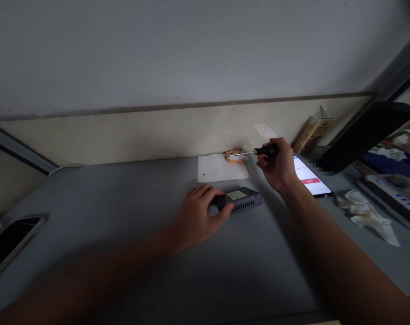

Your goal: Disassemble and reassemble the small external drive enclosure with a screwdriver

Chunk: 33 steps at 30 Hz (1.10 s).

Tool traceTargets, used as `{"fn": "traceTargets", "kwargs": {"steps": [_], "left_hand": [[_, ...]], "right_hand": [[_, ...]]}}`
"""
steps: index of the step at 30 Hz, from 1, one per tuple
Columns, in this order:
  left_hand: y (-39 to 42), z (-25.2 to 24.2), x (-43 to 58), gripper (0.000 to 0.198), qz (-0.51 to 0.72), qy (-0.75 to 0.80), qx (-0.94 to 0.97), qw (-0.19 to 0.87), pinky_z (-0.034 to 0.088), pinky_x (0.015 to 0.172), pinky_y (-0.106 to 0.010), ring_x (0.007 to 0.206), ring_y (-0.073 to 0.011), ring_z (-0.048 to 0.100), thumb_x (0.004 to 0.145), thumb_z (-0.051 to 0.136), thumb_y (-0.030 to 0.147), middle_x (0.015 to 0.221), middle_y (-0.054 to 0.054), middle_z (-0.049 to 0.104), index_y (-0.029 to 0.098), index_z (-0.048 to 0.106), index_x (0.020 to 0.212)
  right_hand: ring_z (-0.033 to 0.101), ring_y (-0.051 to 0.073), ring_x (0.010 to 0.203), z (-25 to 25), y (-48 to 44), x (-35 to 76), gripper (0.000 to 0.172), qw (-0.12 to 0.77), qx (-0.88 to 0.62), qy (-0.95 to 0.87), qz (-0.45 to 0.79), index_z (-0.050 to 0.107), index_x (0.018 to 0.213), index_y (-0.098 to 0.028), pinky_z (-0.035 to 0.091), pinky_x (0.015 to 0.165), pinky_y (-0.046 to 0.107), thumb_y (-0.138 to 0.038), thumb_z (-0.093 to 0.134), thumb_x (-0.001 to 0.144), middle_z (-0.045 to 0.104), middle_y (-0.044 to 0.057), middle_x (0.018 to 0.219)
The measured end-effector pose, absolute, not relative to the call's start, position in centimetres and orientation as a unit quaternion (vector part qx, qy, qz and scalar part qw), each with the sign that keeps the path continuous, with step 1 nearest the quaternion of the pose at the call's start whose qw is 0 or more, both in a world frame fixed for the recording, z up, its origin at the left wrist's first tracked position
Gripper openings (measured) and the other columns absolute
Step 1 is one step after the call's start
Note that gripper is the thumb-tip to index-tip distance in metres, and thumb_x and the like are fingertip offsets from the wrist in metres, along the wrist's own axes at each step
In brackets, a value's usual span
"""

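My left hand (197, 215) grips the left end of a small dark grey box (241, 199) with vent slots, lying flat on the grey table (123, 207). My right hand (278, 164) is closed around a screwdriver (259, 151) with a black and yellow handle. Its thin shaft points left, and the tip reaches over a small orange round dish (234, 156) near the wall. The dish sits on the far edge of a white sheet of paper (218, 169), just behind the box.
A lit phone (311, 177) lies right of my right hand. Crumpled white tissue (363, 212) and a power strip (390, 194) are at the far right. A dark recess (8, 239) is set into the table's left edge. A carton (309, 133) leans on the wall.
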State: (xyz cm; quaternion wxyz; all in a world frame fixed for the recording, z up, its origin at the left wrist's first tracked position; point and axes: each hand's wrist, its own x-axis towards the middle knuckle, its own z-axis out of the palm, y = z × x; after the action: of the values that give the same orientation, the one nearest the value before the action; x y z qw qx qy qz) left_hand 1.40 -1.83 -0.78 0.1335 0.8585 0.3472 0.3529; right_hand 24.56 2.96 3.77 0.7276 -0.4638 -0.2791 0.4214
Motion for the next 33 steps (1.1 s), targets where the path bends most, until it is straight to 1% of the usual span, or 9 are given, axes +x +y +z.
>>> {"fn": "traceTargets", "kwargs": {"steps": [2, 5, 7, 9, 12, 15, 18, 24, 33], "left_hand": [[-1.5, -0.6, 1.4, 0.030, 0.347, 0.362, 0.852, 0.152, 0.053, 0.083, -0.039, 0.083, -0.0205, 0.065, 0.101, 0.048, 0.038, 0.081, -0.003, 0.069, 0.021, 0.063, 0.083], [-0.9, -0.5, 1.4, 0.049, 0.346, 0.390, 0.833, 0.184, 0.052, 0.078, -0.039, 0.075, -0.0198, 0.064, 0.106, 0.031, 0.040, 0.070, -0.002, 0.065, 0.021, 0.054, 0.067], [-0.8, -0.4, 1.6, 0.053, 0.352, 0.408, 0.818, 0.203, 0.053, 0.079, -0.039, 0.074, -0.0199, 0.064, 0.107, 0.026, 0.040, 0.068, -0.002, 0.064, 0.022, 0.050, 0.062], [-0.7, -0.4, 1.7, 0.053, 0.359, 0.415, 0.808, 0.216, 0.053, 0.080, -0.039, 0.076, -0.0204, 0.065, 0.107, 0.026, 0.041, 0.069, -0.003, 0.065, 0.023, 0.048, 0.062], [-0.7, -0.4, 1.7, 0.051, 0.384, 0.418, 0.791, 0.228, 0.054, 0.079, -0.039, 0.076, -0.0209, 0.065, 0.107, 0.026, 0.040, 0.071, -0.003, 0.065, 0.024, 0.052, 0.066], [-0.8, -0.5, 1.6, 0.045, 0.412, 0.411, 0.777, 0.238, 0.055, 0.083, -0.038, 0.086, -0.0206, 0.067, 0.107, 0.025, 0.035, 0.086, -0.005, 0.070, 0.023, 0.063, 0.086], [-1.0, -0.6, 1.5, 0.037, 0.456, 0.384, 0.769, 0.231, 0.054, 0.088, -0.036, 0.096, -0.0193, 0.066, 0.107, 0.028, 0.029, 0.099, -0.006, 0.070, 0.022, 0.063, 0.100], [-1.5, -0.8, 1.3, 0.019, 0.522, 0.329, 0.769, 0.168, 0.053, 0.081, -0.032, 0.088, -0.0175, 0.062, 0.103, 0.039, 0.020, 0.095, -0.004, 0.063, 0.023, 0.058, 0.107], [-1.5, -0.9, 1.2, 0.018, 0.542, 0.306, 0.769, 0.143, 0.052, 0.079, -0.031, 0.086, -0.0163, 0.060, 0.102, 0.041, 0.014, 0.097, -0.003, 0.060, 0.023, 0.055, 0.106]], "right_hand": [[0.038, 0.007, 0.042, 4.0, 2.8, 24.4, 0.019, 0.724, -0.446, -0.292, 0.438, 0.047, 0.065, -0.024, 0.030, 0.037, 0.024, -0.034, 0.061, 0.074, 0.052, -0.004, 0.059], [0.035, 0.007, 0.043, 4.5, 2.5, 23.9, 0.018, 0.706, -0.434, -0.315, 0.462, 0.047, 0.063, -0.023, 0.026, 0.036, 0.025, -0.032, 0.060, 0.072, 0.052, -0.003, 0.060], [0.034, 0.007, 0.043, 4.7, 2.3, 23.5, 0.018, 0.695, -0.429, -0.331, 0.473, 0.048, 0.061, -0.023, 0.024, 0.036, 0.024, -0.032, 0.060, 0.070, 0.050, -0.003, 0.059], [0.034, 0.007, 0.043, 4.8, 2.1, 23.2, 0.017, 0.687, -0.421, -0.343, 0.482, 0.049, 0.059, -0.023, 0.023, 0.037, 0.024, -0.032, 0.060, 0.069, 0.049, -0.003, 0.058], [0.034, 0.007, 0.043, 4.9, 1.9, 22.8, 0.020, 0.676, -0.406, -0.364, 0.496, 0.050, 0.058, -0.022, 0.023, 0.038, 0.024, -0.033, 0.060, 0.070, 0.047, -0.003, 0.057], [0.035, 0.008, 0.044, 4.8, 1.7, 22.4, 0.021, 0.658, -0.408, -0.385, 0.502, 0.051, 0.058, -0.022, 0.024, 0.039, 0.025, -0.034, 0.060, 0.073, 0.049, -0.002, 0.058], [0.035, 0.008, 0.045, 4.8, 1.6, 22.1, 0.020, 0.656, -0.415, -0.390, 0.495, 0.053, 0.060, -0.022, 0.024, 0.040, 0.026, -0.034, 0.060, 0.074, 0.052, -0.001, 0.060], [0.036, 0.009, 0.047, 4.5, 1.8, 22.2, 0.018, 0.655, -0.416, -0.388, 0.497, 0.054, 0.061, -0.022, 0.025, 0.041, 0.027, -0.033, 0.061, 0.073, 0.054, 0.000, 0.062], [0.035, 0.009, 0.046, 4.4, 1.9, 22.1, 0.017, 0.648, -0.419, -0.387, 0.505, 0.056, 0.059, -0.021, 0.026, 0.041, 0.027, -0.033, 0.063, 0.068, 0.054, 0.000, 0.060]]}}
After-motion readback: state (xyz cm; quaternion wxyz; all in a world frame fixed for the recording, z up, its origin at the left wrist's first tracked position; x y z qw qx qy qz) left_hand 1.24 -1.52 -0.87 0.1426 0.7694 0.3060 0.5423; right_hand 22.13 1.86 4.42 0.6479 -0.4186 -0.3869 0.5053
